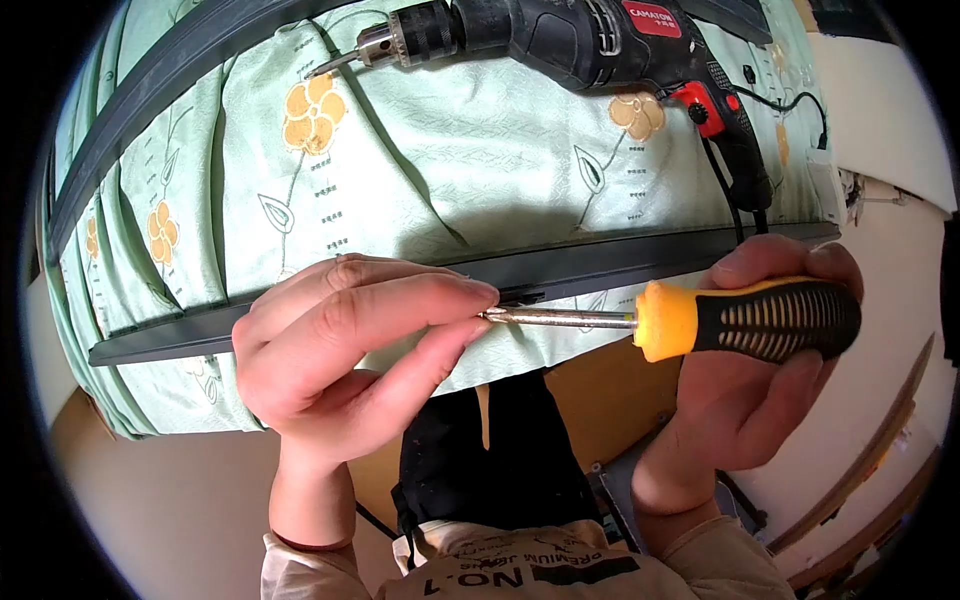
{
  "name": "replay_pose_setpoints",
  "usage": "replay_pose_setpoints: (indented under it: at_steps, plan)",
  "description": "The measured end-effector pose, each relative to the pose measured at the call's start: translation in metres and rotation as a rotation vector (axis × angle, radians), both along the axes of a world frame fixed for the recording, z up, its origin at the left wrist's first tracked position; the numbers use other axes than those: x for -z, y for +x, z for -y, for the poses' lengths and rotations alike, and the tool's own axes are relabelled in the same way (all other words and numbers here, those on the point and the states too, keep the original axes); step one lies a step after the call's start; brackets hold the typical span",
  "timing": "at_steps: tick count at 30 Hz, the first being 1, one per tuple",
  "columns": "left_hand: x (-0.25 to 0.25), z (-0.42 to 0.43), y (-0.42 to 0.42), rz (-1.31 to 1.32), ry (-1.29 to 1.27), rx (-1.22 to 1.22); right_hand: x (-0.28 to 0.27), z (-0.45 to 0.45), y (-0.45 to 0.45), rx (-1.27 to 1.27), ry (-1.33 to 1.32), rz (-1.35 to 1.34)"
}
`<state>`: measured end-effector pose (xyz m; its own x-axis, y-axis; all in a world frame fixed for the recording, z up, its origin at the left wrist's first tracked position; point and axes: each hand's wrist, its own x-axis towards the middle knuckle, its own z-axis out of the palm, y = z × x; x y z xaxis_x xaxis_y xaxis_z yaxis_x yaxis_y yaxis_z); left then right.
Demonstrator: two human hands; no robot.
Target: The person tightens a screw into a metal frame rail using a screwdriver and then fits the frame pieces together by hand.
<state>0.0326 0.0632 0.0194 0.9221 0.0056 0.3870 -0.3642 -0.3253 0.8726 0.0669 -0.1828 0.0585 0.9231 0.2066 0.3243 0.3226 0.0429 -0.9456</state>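
Note:
My right hand (760, 400) is wrapped round the yellow-and-black handle of a screwdriver (770, 318). Its steel shaft points left, level across the view. At the tip, my left hand (350, 340) pinches with thumb and forefinger; whatever small piece lies between them is hidden. Just behind the shaft runs a dark grey frame bar (590, 262), lying on a pale green cloth (400, 200) with orange flowers. The left hand's knuckles cover part of this bar.
A black-and-red power drill (570, 40) lies on the cloth at the back, its bit pointing left and its cord trailing right. A second, curved dark bar (150, 105) crosses the far left. The cloth's front edge hangs near my body.

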Motion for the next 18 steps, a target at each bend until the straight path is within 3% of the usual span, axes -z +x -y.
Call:
replay_pose_setpoints:
  at_steps: [4,10,13,18]
  plan:
    - [-0.003,0.001,0.002,0.008,0.007,0.013,0.002,-0.003,-0.007,0.131,0.055,-0.174]
    - [-0.004,-0.005,-0.001,-0.033,0.0,0.082,0.014,0.003,-0.006,0.066,0.184,-0.212]
    - [-0.001,-0.004,0.0,-0.009,0.012,0.089,0.021,0.005,0.0,-0.098,0.36,-0.224]
    - [-0.002,0.0,-0.005,0.004,0.077,-0.04,0.036,0.009,0.004,-0.141,0.552,-0.29]
